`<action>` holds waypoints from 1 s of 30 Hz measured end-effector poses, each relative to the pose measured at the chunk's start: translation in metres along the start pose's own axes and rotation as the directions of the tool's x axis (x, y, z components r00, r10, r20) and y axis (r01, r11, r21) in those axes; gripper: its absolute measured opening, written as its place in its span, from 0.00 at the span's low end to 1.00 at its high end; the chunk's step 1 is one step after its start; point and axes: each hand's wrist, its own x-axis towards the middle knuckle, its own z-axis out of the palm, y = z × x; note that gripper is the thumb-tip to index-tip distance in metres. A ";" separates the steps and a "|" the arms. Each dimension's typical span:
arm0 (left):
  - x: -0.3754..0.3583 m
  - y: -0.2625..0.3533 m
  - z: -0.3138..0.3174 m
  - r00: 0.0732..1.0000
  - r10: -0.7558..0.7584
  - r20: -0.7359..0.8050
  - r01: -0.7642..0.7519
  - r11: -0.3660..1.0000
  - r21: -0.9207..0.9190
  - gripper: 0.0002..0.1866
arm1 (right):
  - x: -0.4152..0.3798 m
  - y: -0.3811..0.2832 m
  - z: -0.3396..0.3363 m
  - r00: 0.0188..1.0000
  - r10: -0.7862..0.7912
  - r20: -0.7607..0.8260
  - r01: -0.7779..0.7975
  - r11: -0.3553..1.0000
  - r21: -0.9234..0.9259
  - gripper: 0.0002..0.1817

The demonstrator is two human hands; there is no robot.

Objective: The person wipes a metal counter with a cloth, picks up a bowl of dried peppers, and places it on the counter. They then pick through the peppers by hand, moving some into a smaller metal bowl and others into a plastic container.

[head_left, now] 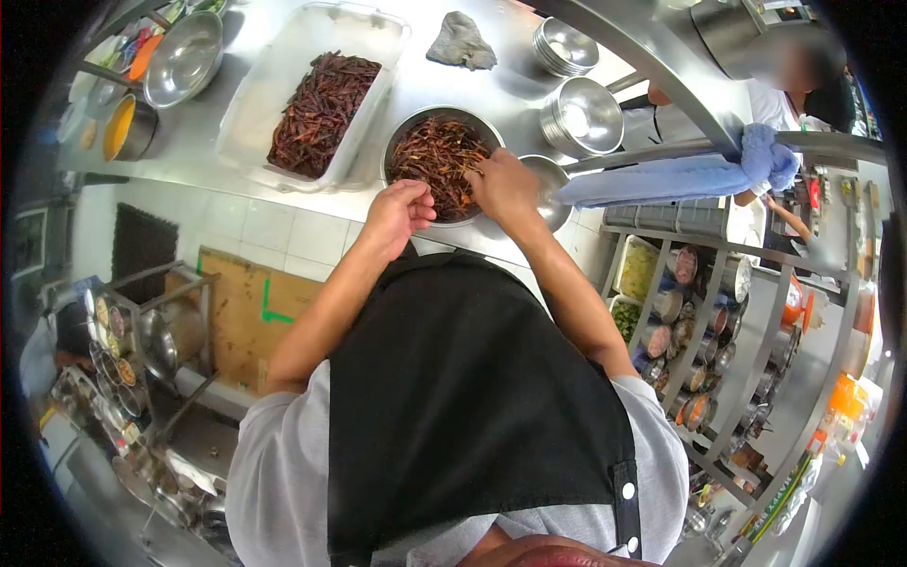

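Observation:
A round metal bowl (389, 142) holds a heap of dark red-brown dried strips (439, 151), which look like dried chillies. Over the bowl's lower left rim is my left hand (402, 213), its fingers curled together; what they hold, if anything, is too small to make out. My right hand (505, 189) reaches over the bowl's right side, with its fingertips pinched at the strips. Left of the bowl, a clear plastic tub (250, 113) contains a larger pile of similar dark strips (326, 113).
Stacked metal bowls (583, 115) and a grey cloth (461, 42) lie on the steel counter (416, 80). A blue towel (661, 180) hangs on the rail at right. Another person (779, 99) stands at upper right. Shelves with food containers fill the right side.

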 end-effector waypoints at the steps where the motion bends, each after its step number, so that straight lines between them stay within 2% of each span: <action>1: -0.001 -0.001 0.002 1.000 -0.003 -0.020 0.003 1.000 0.002 0.09 | 0.004 -0.006 0.005 1.000 0.008 0.018 -0.007 1.000 -0.027 0.15; 3: -0.002 -0.002 0.003 1.000 0.012 -0.017 -0.012 0.999 0.038 0.09 | 0.012 -0.011 0.015 0.998 0.018 0.056 -0.013 0.996 -0.085 0.15; 9: -0.004 0.000 0.000 0.997 0.067 -0.026 -0.065 0.996 0.068 0.09 | 0.022 0.002 0.024 0.999 0.023 0.022 -0.024 0.998 0.062 0.14; 12: 0.001 0.008 0.002 0.997 0.068 -0.022 -0.066 0.996 0.055 0.11 | 0.021 0.012 0.017 0.992 -0.049 -0.116 0.074 0.973 0.219 0.14; 13: 0.003 0.011 0.005 0.998 0.063 -0.013 -0.062 0.997 0.051 0.11 | 0.020 0.015 0.014 0.998 0.056 0.012 -0.055 0.905 0.423 0.14; 15: 0.007 0.016 0.012 0.997 0.061 0.037 -0.062 0.997 0.035 0.13 | 0.017 0.006 -0.010 0.935 0.175 0.308 -0.348 0.617 0.706 0.14; 18: 0.008 0.028 0.031 0.991 0.052 0.124 -0.052 0.999 -0.003 0.13 | 0.011 0.006 -0.019 0.883 0.077 0.463 -0.469 0.162 0.868 0.14; 19: 0.008 0.031 0.038 0.987 0.049 0.152 -0.047 0.999 -0.019 0.12 | 0.008 0.005 -0.022 0.877 0.078 0.475 -0.481 0.132 0.866 0.13; 21: 0.009 0.033 0.051 0.976 0.122 0.181 -0.128 0.992 0.019 0.12 | 0.003 0.000 -0.026 0.862 0.077 0.500 -0.505 0.067 0.860 0.12; 24: 0.009 0.036 0.058 0.966 0.185 0.182 -0.210 0.969 0.127 0.11 | -0.005 -0.008 -0.025 0.929 0.135 0.344 -0.367 0.464 0.806 0.09; 27: 0.019 0.029 0.057 0.971 0.164 0.175 -0.195 0.965 0.176 0.09 | -0.011 -0.009 -0.031 0.947 0.160 0.280 -0.320 0.554 0.769 0.13; 29: 0.021 0.026 0.054 0.975 0.115 0.192 -0.145 0.978 0.149 0.08 | -0.014 -0.008 -0.030 0.957 0.145 0.250 -0.289 0.530 0.798 0.12; 30: 0.023 0.024 0.053 0.974 0.083 0.211 -0.100 0.992 0.074 0.08 | -0.015 -0.007 -0.028 0.962 0.135 0.236 -0.272 0.517 0.812 0.11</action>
